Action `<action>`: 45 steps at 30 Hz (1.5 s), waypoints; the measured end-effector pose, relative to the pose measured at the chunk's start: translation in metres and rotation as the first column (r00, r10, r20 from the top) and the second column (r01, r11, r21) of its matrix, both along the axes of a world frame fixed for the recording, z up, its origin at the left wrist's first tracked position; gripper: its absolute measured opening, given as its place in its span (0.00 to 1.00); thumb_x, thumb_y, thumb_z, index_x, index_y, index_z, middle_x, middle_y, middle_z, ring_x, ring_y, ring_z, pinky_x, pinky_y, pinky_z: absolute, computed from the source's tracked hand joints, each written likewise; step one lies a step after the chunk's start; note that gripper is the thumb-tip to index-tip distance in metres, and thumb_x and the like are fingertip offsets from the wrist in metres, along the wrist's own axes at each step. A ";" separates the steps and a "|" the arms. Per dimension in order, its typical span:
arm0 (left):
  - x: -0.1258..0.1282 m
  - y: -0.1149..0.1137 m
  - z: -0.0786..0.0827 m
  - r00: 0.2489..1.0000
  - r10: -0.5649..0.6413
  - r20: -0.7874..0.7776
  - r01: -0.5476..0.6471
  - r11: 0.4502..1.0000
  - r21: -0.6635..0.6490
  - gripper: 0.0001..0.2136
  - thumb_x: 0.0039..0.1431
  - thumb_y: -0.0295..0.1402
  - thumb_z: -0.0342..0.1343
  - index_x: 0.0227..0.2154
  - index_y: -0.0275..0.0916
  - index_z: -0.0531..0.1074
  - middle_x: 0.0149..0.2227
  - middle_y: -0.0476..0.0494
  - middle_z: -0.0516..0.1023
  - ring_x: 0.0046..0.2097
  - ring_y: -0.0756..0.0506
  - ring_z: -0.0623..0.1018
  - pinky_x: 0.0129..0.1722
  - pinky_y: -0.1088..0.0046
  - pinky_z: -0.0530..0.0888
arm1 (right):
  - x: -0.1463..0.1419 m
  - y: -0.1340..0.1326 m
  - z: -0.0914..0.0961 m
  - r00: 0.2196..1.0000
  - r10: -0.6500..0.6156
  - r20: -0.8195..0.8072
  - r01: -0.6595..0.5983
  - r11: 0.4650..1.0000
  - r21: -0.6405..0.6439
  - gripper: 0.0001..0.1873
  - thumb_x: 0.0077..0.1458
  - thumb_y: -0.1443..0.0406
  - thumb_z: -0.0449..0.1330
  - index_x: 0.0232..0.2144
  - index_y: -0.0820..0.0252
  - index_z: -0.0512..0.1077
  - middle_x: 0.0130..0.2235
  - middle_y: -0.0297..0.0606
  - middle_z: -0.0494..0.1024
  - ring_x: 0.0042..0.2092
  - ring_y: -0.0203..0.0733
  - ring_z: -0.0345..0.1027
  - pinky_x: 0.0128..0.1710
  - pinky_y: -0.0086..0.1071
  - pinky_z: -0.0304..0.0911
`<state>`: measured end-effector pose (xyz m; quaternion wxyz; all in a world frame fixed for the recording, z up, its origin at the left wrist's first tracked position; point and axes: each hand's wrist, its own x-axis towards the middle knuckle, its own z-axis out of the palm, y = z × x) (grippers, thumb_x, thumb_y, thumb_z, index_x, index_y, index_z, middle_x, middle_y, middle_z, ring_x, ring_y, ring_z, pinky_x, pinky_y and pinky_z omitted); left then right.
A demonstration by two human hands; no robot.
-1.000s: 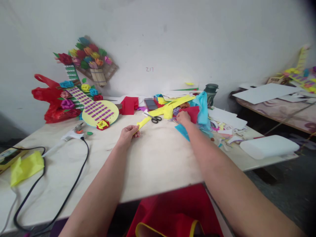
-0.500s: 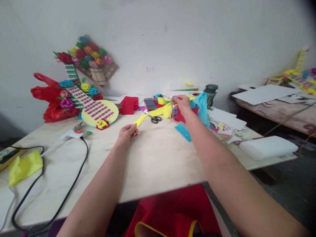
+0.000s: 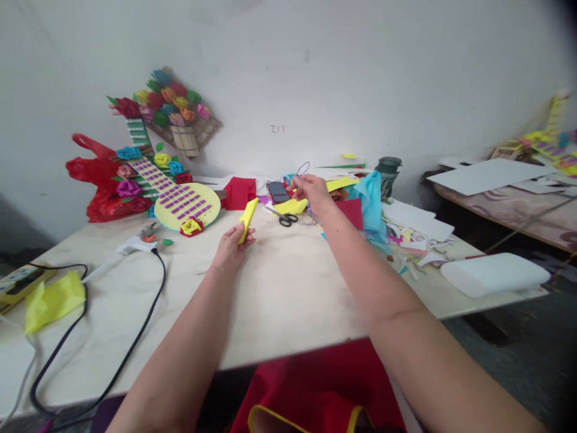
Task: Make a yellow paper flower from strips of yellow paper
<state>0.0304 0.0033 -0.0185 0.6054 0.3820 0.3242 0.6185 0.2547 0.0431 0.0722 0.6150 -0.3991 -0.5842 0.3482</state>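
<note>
Well in from the front edge of the pale, smooth tabletop (image 3: 293, 288), the left hand (image 3: 231, 243) pinches a narrow, folded yellow paper strip (image 3: 249, 215); beyond it, the right hand (image 3: 314, 193) grips thin, looped purple string (image 3: 303, 166), farther left than half a second ago.

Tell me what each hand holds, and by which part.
The left hand holds a yellow strip by its near end; the right hand, a purple cord near a loop.

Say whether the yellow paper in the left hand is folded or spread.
Folded, it appears: the yellow paper forms a narrow strip, not a broad sheet, in the left hand.
</note>
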 end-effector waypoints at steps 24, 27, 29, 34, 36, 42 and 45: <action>0.003 0.004 0.001 0.998 0.012 0.055 -0.008 0.998 -0.060 0.04 0.53 0.28 0.54 0.31 0.31 0.70 0.33 0.38 0.77 0.32 0.50 0.77 0.34 0.77 0.76 | 0.022 -0.008 -0.041 0.165 0.033 0.986 0.472 0.875 -0.109 0.13 0.41 0.67 0.60 0.34 0.59 0.76 0.38 0.45 0.77 0.42 0.49 0.70 0.40 0.35 0.62; 0.002 0.003 0.001 0.999 0.010 0.049 -0.007 0.998 -0.064 0.05 0.52 0.28 0.55 0.31 0.31 0.70 0.32 0.38 0.77 0.32 0.50 0.77 0.33 0.78 0.76 | 0.018 -0.007 -0.049 0.144 0.007 0.990 0.492 0.867 -0.077 0.16 0.42 0.68 0.59 0.38 0.60 0.75 0.40 0.48 0.76 0.45 0.50 0.69 0.42 0.37 0.62; 0.002 0.001 0.002 0.999 0.009 0.048 -0.006 0.998 -0.066 0.04 0.53 0.27 0.54 0.30 0.31 0.70 0.32 0.39 0.77 0.31 0.51 0.77 0.32 0.78 0.76 | 0.017 -0.006 -0.053 0.166 -0.035 0.986 0.494 0.868 -0.052 0.16 0.43 0.69 0.58 0.37 0.61 0.75 0.40 0.49 0.76 0.44 0.50 0.69 0.41 0.37 0.62; 0.002 0.001 0.002 0.998 -0.006 0.057 0.008 0.999 -0.051 0.04 0.53 0.27 0.53 0.30 0.31 0.71 0.31 0.39 0.77 0.30 0.51 0.77 0.31 0.79 0.75 | 0.026 -0.002 -0.054 0.571 -0.080 0.817 0.379 0.908 -0.177 0.06 0.41 0.67 0.57 0.24 0.63 0.73 0.31 0.42 0.77 0.32 0.41 0.69 0.29 0.29 0.60; 0.002 0.001 0.002 0.999 -0.009 0.052 0.012 0.999 -0.050 0.05 0.54 0.27 0.53 0.30 0.30 0.71 0.32 0.39 0.77 0.30 0.51 0.77 0.32 0.80 0.75 | 0.030 0.000 -0.052 0.842 -0.035 0.538 0.206 0.943 -0.261 0.06 0.42 0.65 0.56 0.22 0.64 0.70 0.28 0.40 0.76 0.25 0.33 0.64 0.22 0.25 0.55; 0.002 0.001 0.002 0.998 -0.033 0.046 0.035 0.999 -0.039 0.07 0.52 0.30 0.56 0.32 0.32 0.71 0.34 0.39 0.77 0.32 0.51 0.77 0.32 0.78 0.75 | 0.018 -0.005 -0.039 0.993 0.101 -0.061 -0.109 0.984 -0.141 0.09 0.40 0.62 0.59 0.24 0.64 0.69 0.17 0.29 0.67 0.20 0.28 0.58 0.17 0.22 0.48; 0.003 -0.002 0.004 0.995 -0.077 0.057 0.078 0.997 -0.004 0.09 0.51 0.32 0.56 0.35 0.33 0.71 0.38 0.38 0.77 0.37 0.49 0.78 0.33 0.78 0.75 | -0.008 -0.017 -0.035 0.981 0.188 -0.049 -0.193 0.970 -0.144 0.09 0.41 0.62 0.59 0.23 0.64 0.70 0.15 0.27 0.66 0.18 0.27 0.56 0.17 0.21 0.48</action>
